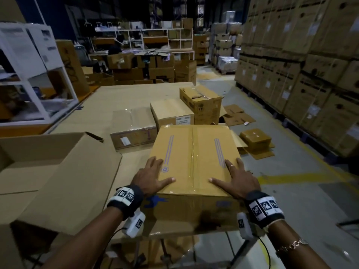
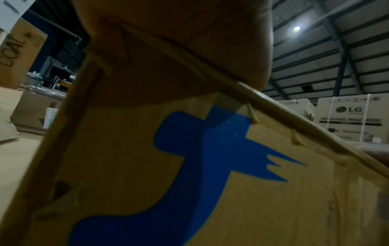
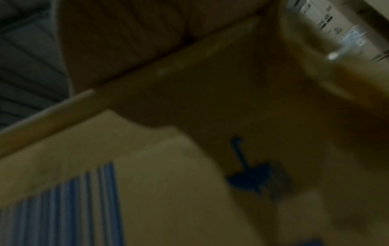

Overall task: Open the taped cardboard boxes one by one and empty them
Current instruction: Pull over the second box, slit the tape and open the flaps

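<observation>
A taped cardboard box [image 1: 194,152] with blue stripes on its lid sits at the near edge of the cardboard-covered table [image 1: 126,94], clear tape running down its centre seam. My left hand [image 1: 151,176] lies flat on the lid's near left corner, fingers spread. My right hand [image 1: 236,179] lies flat on the near right corner, a ring on one finger. In the left wrist view the box's front wall [image 2: 189,166] shows a blue printed shape under my palm [image 2: 179,50]. The right wrist view is blurred; the box side [image 3: 168,183] fills it.
A large open empty box [image 1: 48,171] stands to my left. Behind are a taped flat box [image 1: 134,127], a sealed box [image 1: 171,111] and a torn-open box [image 1: 202,101]. Flattened cardboard [image 1: 254,140] lies on the floor at right. Stacked cartons [image 1: 301,65] wall the right aisle.
</observation>
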`<state>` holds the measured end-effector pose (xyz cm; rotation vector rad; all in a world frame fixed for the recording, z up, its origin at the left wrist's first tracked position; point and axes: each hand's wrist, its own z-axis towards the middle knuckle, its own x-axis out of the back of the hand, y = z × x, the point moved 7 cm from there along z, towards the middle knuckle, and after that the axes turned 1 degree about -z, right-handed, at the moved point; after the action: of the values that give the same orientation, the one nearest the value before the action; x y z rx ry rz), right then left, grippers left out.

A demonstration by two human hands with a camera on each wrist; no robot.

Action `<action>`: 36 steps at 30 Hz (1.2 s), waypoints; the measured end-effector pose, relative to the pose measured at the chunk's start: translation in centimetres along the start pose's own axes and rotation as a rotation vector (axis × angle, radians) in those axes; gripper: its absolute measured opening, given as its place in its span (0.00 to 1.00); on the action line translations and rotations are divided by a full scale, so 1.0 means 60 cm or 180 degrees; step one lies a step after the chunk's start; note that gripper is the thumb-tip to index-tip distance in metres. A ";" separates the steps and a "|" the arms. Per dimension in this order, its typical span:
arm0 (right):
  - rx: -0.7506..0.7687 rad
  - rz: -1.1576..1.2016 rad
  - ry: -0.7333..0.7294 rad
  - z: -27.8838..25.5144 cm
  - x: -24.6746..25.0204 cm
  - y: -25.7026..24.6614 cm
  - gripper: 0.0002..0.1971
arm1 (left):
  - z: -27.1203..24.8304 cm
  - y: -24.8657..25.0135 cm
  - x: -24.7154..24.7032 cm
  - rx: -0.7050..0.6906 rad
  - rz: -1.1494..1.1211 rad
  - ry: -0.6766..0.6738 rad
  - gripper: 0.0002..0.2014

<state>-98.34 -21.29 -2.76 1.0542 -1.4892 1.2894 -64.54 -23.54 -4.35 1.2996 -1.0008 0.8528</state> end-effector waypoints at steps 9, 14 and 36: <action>0.0300 0.0123 0.0528 -0.058 0.005 0.000 0.60 | -0.070 0.012 0.007 -0.0345 -0.0042 0.0443 0.57; 0.0526 0.0231 0.0971 -0.123 0.012 -0.004 0.61 | -0.140 0.022 0.022 -0.0473 -0.0200 0.0999 0.57; 0.1203 0.0793 0.1477 -0.086 -0.093 -0.021 0.54 | -0.135 -0.039 -0.024 0.0090 -0.0530 0.1406 0.76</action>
<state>-95.26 -15.98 -7.41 0.7347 -1.0668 1.8970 -62.02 -15.65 -6.51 1.1328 -0.5272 0.9727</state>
